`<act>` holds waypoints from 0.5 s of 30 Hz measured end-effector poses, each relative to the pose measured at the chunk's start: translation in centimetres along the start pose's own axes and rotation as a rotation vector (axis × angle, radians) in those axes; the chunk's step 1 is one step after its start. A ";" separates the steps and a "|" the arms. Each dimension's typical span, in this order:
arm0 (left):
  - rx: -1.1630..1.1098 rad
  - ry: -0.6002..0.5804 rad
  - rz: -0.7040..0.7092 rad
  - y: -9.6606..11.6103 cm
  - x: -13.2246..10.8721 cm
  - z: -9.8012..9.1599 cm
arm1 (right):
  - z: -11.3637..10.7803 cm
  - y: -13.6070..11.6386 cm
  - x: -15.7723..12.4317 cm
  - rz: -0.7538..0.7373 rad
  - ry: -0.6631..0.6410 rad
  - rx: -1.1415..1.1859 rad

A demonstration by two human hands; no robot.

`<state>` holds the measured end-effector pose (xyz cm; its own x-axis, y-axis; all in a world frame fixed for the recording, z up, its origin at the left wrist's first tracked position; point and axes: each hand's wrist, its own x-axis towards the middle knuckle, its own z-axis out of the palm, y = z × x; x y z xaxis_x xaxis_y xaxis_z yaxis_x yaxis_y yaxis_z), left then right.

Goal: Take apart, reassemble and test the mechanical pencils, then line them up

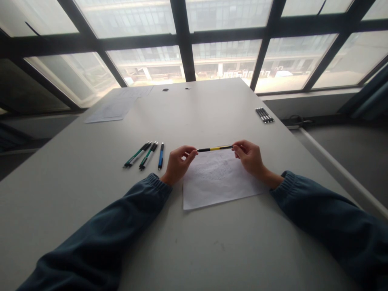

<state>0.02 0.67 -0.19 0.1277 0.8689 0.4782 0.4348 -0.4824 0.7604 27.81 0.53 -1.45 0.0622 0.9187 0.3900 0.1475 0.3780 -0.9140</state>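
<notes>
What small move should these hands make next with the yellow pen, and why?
Perhaps the left hand should release its end of the yellow pen, leaving it with the right hand. Both hands pinch the pen, one at each end, so the right could probably keep it alone, freeing the left.

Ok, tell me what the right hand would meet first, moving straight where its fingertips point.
The right hand, past the pen it pinches, would probably meet the left hand first, though depth is unclear.
</notes>
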 end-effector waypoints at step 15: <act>-0.019 -0.012 -0.004 0.0 0.1 0.0 | -0.1 0.2 0.0 -0.010 -0.013 -0.006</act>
<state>0.02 0.73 -0.10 0.1366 0.8720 0.4701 0.4179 -0.4810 0.7707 27.91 0.54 -1.60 0.0478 0.9165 0.3973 0.1543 0.3862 -0.9094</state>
